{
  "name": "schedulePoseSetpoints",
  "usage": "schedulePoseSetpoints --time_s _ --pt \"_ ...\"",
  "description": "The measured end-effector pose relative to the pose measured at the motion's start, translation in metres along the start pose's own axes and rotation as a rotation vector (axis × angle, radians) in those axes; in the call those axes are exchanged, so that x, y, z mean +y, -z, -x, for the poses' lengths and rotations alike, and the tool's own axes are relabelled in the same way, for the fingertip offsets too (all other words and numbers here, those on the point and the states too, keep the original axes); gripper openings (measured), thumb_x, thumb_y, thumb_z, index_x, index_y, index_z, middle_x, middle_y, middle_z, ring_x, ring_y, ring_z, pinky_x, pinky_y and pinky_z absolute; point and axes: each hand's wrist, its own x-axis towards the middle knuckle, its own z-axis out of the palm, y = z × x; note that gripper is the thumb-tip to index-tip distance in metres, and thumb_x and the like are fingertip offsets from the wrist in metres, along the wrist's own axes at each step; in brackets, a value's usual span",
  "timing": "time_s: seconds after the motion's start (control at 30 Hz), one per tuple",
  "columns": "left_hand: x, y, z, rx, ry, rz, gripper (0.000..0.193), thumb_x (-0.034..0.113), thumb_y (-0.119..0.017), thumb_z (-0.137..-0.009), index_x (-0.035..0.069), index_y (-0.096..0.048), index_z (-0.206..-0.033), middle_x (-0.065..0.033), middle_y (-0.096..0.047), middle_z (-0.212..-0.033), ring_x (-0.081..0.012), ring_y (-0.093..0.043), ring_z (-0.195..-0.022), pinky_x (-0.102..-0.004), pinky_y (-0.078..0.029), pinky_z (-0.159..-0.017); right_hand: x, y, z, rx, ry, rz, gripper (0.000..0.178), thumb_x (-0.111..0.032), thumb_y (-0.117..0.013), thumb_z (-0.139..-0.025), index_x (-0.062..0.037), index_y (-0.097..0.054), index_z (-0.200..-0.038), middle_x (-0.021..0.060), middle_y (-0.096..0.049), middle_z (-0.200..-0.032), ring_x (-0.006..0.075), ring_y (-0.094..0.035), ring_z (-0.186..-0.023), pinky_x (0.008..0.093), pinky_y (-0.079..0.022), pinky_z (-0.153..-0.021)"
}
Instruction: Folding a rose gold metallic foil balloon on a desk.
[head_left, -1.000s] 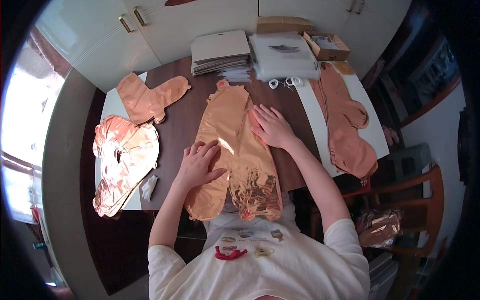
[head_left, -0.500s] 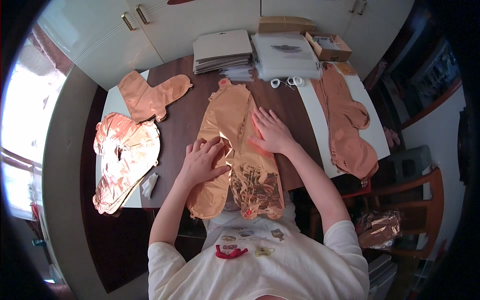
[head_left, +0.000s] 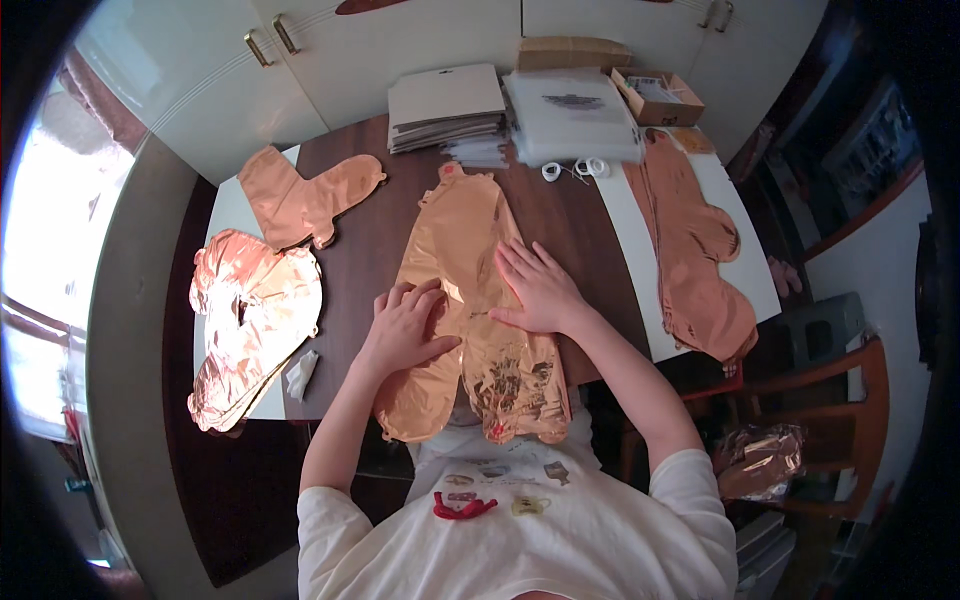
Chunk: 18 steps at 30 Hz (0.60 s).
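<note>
A flat, uninflated rose-gold foil balloon (head_left: 458, 225) lies lengthwise in front of me, its crinkled near end reaching past the table's front edge. My left hand (head_left: 402, 325) rests on its left part, fingers slightly bent and thumb apart. On its right part lies my right hand (head_left: 540, 288), palm down with the fingers stretched out. Neither hand grips anything. To my left are more flat foil balloons: a shiny, wrinkled one (head_left: 270, 290) and a smoother one (head_left: 300, 195) behind it. Further folded foil balloons (head_left: 690, 255) lie along the right side.
At the back of the dark wooden table (head_left: 345, 250) stand a stack of grey card (head_left: 445, 97), clear plastic bags (head_left: 575, 115) and a small open box (head_left: 657, 97). White ribbon rolls (head_left: 597, 167) lie before them. A wooden chair (head_left: 870, 430) stands at the right.
My right hand has slid nearer to me along the balloon, and the foil under it lies flatter. My left hand has stayed almost in place.
</note>
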Motion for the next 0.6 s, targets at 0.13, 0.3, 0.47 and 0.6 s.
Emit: schedulePoseSetpoints --time_s 0.13,0.3,0.47,0.6 --pt "-0.007 0.001 -0.001 0.011 -0.001 0.085 0.062 0.047 -0.067 -0.074 0.007 -0.051 -0.118 -0.0068 -0.047 -0.131 -0.0284 -0.042 -0.119 -0.0447 -0.031 -0.096 0.001 -0.003 0.001 0.007 0.002 -0.007 0.088 -0.063 -0.044 -0.083 0.0015 -0.026 -0.141 0.015 -0.025 -0.148 0.0252 -0.019 -0.139 0.0417 -0.012 -0.114" --pt "-0.008 0.002 -0.004 0.024 -0.062 0.046 0.059 0.045 -0.067 -0.074 0.007 -0.051 -0.117 -0.0075 -0.048 -0.131 -0.027 -0.041 -0.123 -0.0451 -0.031 -0.096 -0.002 0.002 0.0 -0.005 -0.003 -0.005 0.087 -0.063 -0.044 -0.084 0.0006 -0.026 -0.141 0.0148 -0.025 -0.148 0.0259 -0.018 -0.139 0.0419 -0.011 -0.114" --pt "-0.007 0.005 -0.009 0.023 -0.078 0.043 0.054 0.043 -0.065 -0.077 0.008 -0.053 -0.116 -0.0082 -0.049 -0.13 -0.0271 -0.043 -0.121 -0.0457 -0.031 -0.096 -0.002 0.003 0.001 -0.002 -0.009 0.009 0.087 -0.063 -0.044 -0.083 -0.0002 -0.026 -0.141 0.0145 -0.025 -0.148 0.0268 -0.018 -0.139 0.0425 -0.011 -0.114" --pt "0.009 0.01 -0.026 0.082 -0.098 0.093 0.044 0.038 -0.059 -0.083 0.007 -0.055 -0.114 -0.0094 -0.054 -0.123 -0.0255 -0.047 -0.117 -0.0423 -0.034 -0.092 -0.004 0.003 -0.001 -0.001 -0.011 0.011 0.086 -0.063 -0.043 -0.083 -0.0014 -0.028 -0.141 0.0142 -0.025 -0.148 0.0271 -0.018 -0.139 0.0435 -0.011 -0.114"
